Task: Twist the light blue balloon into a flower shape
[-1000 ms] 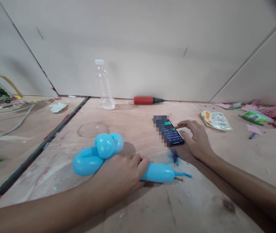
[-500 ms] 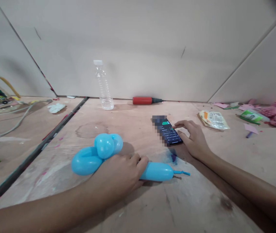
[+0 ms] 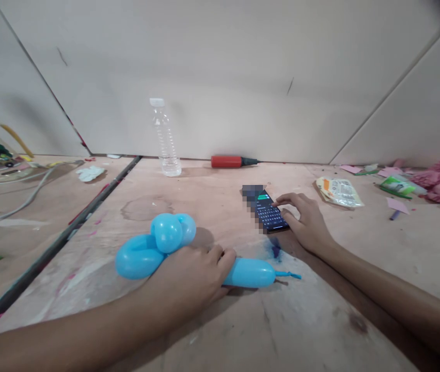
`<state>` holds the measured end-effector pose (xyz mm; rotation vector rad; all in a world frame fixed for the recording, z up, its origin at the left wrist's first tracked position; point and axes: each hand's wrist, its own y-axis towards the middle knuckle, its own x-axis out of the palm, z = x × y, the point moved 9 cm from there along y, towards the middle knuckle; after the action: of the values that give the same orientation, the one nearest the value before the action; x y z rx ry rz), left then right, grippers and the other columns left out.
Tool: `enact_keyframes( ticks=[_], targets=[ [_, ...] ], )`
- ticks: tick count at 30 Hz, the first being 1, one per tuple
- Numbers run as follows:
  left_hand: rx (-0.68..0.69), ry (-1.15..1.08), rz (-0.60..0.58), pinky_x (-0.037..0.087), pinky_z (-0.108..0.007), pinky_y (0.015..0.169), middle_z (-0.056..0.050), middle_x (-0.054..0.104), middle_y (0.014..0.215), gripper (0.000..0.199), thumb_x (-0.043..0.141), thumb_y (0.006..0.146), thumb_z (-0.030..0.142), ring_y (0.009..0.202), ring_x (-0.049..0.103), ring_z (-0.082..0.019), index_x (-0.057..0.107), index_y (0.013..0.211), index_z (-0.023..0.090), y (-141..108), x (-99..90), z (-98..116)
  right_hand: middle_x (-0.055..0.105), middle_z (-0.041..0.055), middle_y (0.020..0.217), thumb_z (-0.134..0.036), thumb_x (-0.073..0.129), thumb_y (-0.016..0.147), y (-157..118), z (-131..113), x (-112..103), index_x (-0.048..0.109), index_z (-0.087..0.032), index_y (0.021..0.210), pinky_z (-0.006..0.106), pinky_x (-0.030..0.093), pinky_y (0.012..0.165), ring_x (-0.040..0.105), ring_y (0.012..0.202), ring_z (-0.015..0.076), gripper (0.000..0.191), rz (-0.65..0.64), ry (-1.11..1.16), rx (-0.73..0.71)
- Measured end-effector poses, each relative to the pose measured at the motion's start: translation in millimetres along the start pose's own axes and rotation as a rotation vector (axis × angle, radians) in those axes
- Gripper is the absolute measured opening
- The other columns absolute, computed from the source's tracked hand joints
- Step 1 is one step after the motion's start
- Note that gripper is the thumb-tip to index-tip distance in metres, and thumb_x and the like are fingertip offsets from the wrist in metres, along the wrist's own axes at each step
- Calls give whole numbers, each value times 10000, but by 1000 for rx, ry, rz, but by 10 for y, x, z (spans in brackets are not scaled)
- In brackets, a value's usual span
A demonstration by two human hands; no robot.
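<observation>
A blue twisted modelling balloon (image 3: 253, 273) lies across the wooden surface, with bubbles and a loop at its left and a thin knotted tail at its right. My left hand (image 3: 194, 271) is wrapped around its middle, hiding that stretch. Farther off, a smartphone (image 3: 272, 217) lies flat with its screen lit and a keyboard showing; part of it is blurred out. Over the phone's right edge sits my right hand (image 3: 307, 219), its index fingertip at the screen and its thumb apart beside it. It grips nothing.
Against the pale wall stand a clear plastic bottle (image 3: 168, 142) and a lying red hand pump (image 3: 225, 161). To the right are a plastic packet (image 3: 339, 192) and pink scraps (image 3: 437, 181). A dark gap (image 3: 65, 240), a cable (image 3: 36, 188) and crumpled tissue (image 3: 90, 173) are at left.
My right index finger has shifted slightly left and lower on the phone screen. My left hand stays on the balloon, and the view has moved a little.
</observation>
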<state>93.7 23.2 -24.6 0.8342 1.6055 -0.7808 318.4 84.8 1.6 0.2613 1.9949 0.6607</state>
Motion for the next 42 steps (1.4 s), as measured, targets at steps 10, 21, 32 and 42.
enact_keyframes(
  ticks=[10,21,32,42],
  targets=[
    [7,12,6,559,-360,585,-113,731,974,245,567,1046,383,803,732,-297,596,1116,149,9,16,9,779,55,1040,-165,557,862,-22,-66,-77,647,-261,1006,537,441,967,673,1043,321,195,51,10,-18],
    [25,27,48,497,-330,542,-91,723,931,105,560,1038,271,751,718,-274,576,1065,171,4,8,18,767,46,950,-181,560,881,-37,-115,-95,670,-261,943,527,427,945,675,974,309,149,55,7,-59],
    [22,-3,-18,516,-356,582,-102,720,969,98,543,1034,233,797,726,-306,565,1102,166,7,21,17,740,36,919,-173,553,904,-62,-230,-134,668,-263,910,495,448,919,667,924,281,146,50,49,-133],
    [43,26,-10,562,-379,592,-74,716,958,127,569,994,136,805,733,-298,563,1115,174,13,67,15,720,24,855,-118,562,904,-94,-294,-139,669,-243,870,448,440,871,640,868,249,168,38,143,-202]
  ],
)
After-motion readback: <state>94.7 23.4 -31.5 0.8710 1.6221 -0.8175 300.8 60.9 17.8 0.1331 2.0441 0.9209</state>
